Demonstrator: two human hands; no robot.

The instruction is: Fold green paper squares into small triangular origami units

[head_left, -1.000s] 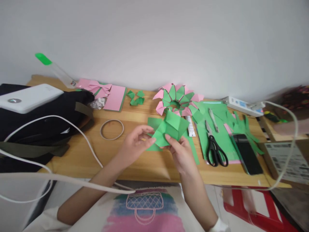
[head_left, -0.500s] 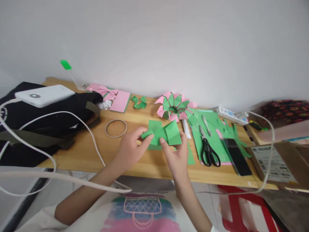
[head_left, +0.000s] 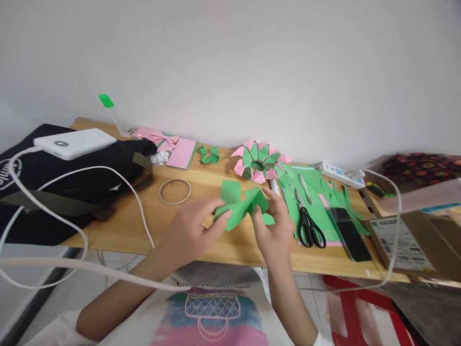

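A creased green paper (head_left: 237, 214) is held up between my two hands over the wooden table. My left hand (head_left: 196, 228) pinches its left end between thumb and fingers. At its right end, my right hand (head_left: 274, 226) grips a folded part, thumb in front. Behind the held paper a flat green square (head_left: 231, 191) lies on the table. Farther back stands a ring of folded pink and green pieces (head_left: 260, 161). Several small folded green pieces (head_left: 209, 154) sit to the left of the ring.
Black scissors (head_left: 309, 229), a cutter (head_left: 305, 188) and a phone (head_left: 349, 234) rest on green sheets (head_left: 326, 221) at right. A round band (head_left: 175, 191) lies left of my hands. A black bag (head_left: 72, 187) bears a white power bank (head_left: 75, 143); white cables loop nearby.
The held green paper has bent into a sharper fold and tilted. My right hand has shifted slightly right, its fingers raised higher around the paper. The view has moved slightly.
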